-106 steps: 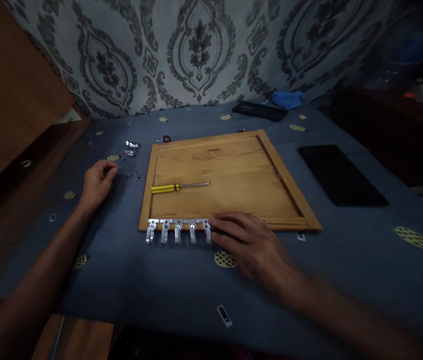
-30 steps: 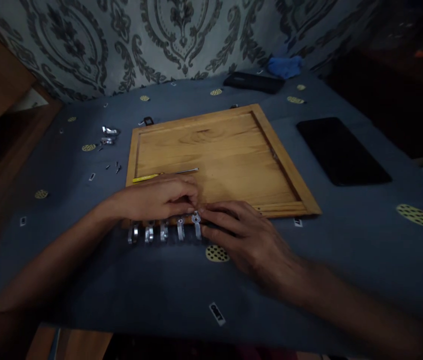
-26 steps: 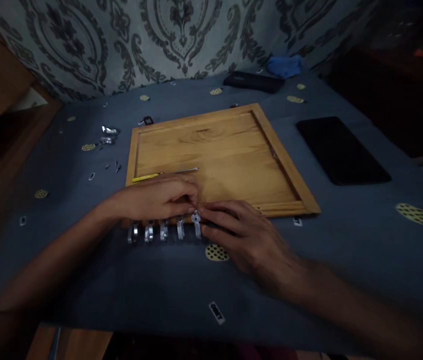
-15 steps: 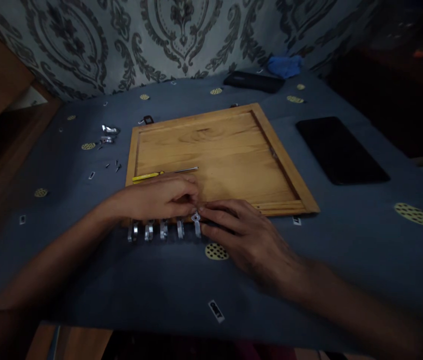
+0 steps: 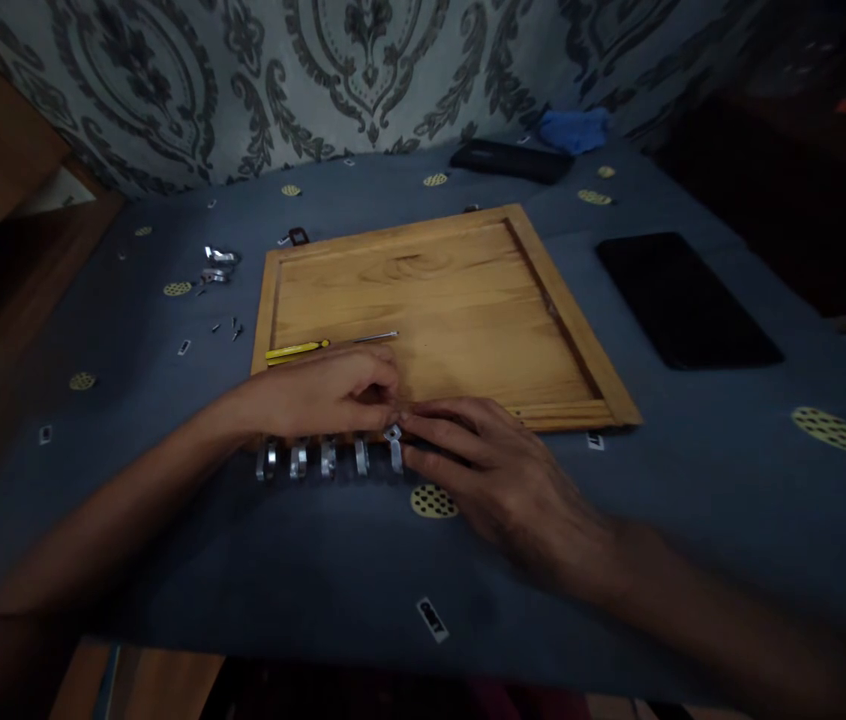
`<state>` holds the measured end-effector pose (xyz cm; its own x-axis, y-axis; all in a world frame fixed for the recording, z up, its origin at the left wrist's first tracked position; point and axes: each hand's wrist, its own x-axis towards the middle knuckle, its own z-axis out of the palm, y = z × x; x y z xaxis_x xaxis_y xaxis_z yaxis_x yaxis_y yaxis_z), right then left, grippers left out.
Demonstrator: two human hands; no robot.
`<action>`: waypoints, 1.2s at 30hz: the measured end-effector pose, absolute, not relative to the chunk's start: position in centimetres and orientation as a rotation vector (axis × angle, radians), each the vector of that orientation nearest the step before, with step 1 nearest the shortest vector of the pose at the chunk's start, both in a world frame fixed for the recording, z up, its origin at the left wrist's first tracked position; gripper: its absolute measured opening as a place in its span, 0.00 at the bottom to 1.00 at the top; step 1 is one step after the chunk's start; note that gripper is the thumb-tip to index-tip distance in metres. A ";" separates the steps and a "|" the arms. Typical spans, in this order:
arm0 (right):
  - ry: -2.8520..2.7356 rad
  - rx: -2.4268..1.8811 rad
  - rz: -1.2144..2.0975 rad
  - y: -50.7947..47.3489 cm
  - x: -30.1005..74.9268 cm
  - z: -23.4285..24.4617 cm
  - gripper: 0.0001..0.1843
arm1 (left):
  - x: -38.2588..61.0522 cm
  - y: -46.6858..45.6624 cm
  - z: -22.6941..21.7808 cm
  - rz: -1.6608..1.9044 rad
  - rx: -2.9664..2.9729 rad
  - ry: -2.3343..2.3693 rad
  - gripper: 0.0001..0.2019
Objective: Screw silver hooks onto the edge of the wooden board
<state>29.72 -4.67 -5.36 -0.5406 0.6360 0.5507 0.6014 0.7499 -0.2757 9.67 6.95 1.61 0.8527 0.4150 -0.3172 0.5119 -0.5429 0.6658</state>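
A framed wooden board (image 5: 430, 290) lies flat on the cloth, with a row of several shiny metal hooks (image 5: 328, 460) along its near edge. My left hand (image 5: 325, 392) rests over that edge, thumb and fingers pinched together just above the rightmost metal hook (image 5: 395, 452). Whatever is in the pinch is too small or hidden to make out. From the right, my right hand (image 5: 494, 465) presses its fingers against this same hook and meets the left fingertips. Beyond my left hand, a yellow-handled screwdriver (image 5: 299, 349) lies on the board.
Loose metal hooks (image 5: 219, 265) and several small screws (image 5: 235, 328) lie left of the board. A black tablet-like slab (image 5: 685, 300) is at right. A dark case (image 5: 511, 161) and a blue cloth (image 5: 574, 130) sit at the back, near the patterned curtain (image 5: 190, 90).
Both hands stay at the rightmost hook, with only a slight shift of the fingertips. The view has moved very slightly.
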 end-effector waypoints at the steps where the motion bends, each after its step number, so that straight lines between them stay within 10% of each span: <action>1: -2.301 -0.926 0.075 -4.7 29.7 -5.4 0.12 | 9.7 6.9 1.6 -0.148 2.219 0.667 0.09; 36: -2.306 -0.936 0.096 -4.6 29.8 -5.1 0.14 | 9.5 7.6 0.6 -0.037 2.013 0.587 0.08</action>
